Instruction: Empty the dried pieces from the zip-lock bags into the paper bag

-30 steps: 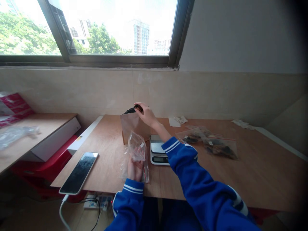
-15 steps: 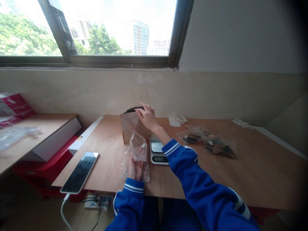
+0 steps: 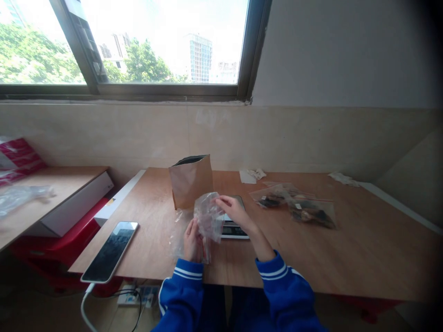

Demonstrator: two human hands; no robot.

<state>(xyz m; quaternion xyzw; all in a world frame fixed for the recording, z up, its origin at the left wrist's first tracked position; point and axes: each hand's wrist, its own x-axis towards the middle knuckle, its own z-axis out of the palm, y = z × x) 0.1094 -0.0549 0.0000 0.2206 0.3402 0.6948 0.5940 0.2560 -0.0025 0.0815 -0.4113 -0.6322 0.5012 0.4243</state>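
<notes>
A clear plastic bag (image 3: 208,216) is held up over the table between both my hands. My left hand (image 3: 192,239) grips its lower left side, fingers closed. At its upper right edge, my right hand (image 3: 235,211) pinches the film. Beneath and left of the bag lie more clear bags (image 3: 177,240), partly hidden by my left hand. A brown paper bag (image 3: 191,181) stands upright with its mouth open just behind. Partly covered by the plastic bag and my right hand is a small digital scale (image 3: 235,232).
To the right lie zip bags with dark contents (image 3: 311,213). Crumpled white paper (image 3: 254,175) sits near the wall. A phone (image 3: 110,251) with a white charging cable (image 3: 86,299) lies at the left edge. Beyond a gap is another table (image 3: 74,177) above a red stool (image 3: 69,249).
My right hand has left the top of the paper bag and come down to the plastic bag. That bag is now held by both hands. The view has shifted slightly.
</notes>
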